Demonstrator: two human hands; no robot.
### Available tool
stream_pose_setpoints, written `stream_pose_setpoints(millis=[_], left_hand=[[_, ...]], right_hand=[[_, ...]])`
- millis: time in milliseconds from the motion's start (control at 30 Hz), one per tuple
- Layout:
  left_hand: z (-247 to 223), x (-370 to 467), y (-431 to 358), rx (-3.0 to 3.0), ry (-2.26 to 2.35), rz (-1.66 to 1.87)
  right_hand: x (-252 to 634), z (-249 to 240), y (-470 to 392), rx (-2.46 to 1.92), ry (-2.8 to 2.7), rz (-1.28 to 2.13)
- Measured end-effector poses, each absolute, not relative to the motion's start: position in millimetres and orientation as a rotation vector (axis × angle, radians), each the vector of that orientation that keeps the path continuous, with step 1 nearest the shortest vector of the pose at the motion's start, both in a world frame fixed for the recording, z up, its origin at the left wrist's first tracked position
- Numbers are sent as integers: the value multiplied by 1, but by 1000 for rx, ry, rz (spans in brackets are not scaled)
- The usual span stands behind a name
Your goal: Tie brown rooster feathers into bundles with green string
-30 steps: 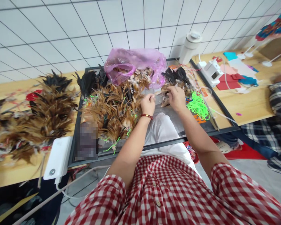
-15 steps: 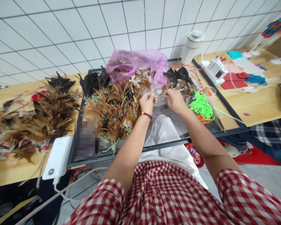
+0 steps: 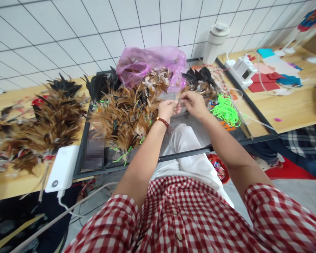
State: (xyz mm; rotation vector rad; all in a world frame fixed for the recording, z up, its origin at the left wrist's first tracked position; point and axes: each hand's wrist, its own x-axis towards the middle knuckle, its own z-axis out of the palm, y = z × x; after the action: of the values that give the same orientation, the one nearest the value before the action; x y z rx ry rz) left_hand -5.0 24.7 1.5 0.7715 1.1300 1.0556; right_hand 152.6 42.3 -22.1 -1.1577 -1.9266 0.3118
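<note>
My left hand (image 3: 170,109), with a red bead bracelet at its wrist, is closed in a pinch. A small tan wisp that looks like a feather (image 3: 178,95) rises from its fingertips. My right hand (image 3: 193,104) is also pinched, its fingertips meeting the left ones; what lies between them is too small to make out. Left of my hands is a pile of brown feathers (image 3: 126,112) with bits of green cord. Behind them lies a pink plastic bag (image 3: 152,56) with feathers in it. Black feathers (image 3: 198,77) and bright green cord (image 3: 226,109) lie to the right.
A dark-framed tray (image 3: 184,154) holds the feathers. More brown feathers (image 3: 58,123) and a white power bank (image 3: 62,168) sit at left. A white bottle (image 3: 216,44) stands by the tiled wall; a power strip (image 3: 241,73) and coloured cloth (image 3: 268,82) lie at right.
My right hand has come in to the left, and its fingertips now meet those of my left hand. The whole view has shifted slightly.
</note>
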Motion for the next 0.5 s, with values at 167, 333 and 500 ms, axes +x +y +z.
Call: stream_pose_setpoints(millis=[167, 333, 500], left_hand=[[0, -6, 26, 789, 1112, 1044], [2, -9, 29, 948, 1189, 991], [4, -10, 27, 1114, 1302, 918]], right_hand=[[150, -15, 38, -1250, -1972, 329], [146, -13, 35, -1261, -2025, 361], [154, -12, 39, -1267, -2109, 300]])
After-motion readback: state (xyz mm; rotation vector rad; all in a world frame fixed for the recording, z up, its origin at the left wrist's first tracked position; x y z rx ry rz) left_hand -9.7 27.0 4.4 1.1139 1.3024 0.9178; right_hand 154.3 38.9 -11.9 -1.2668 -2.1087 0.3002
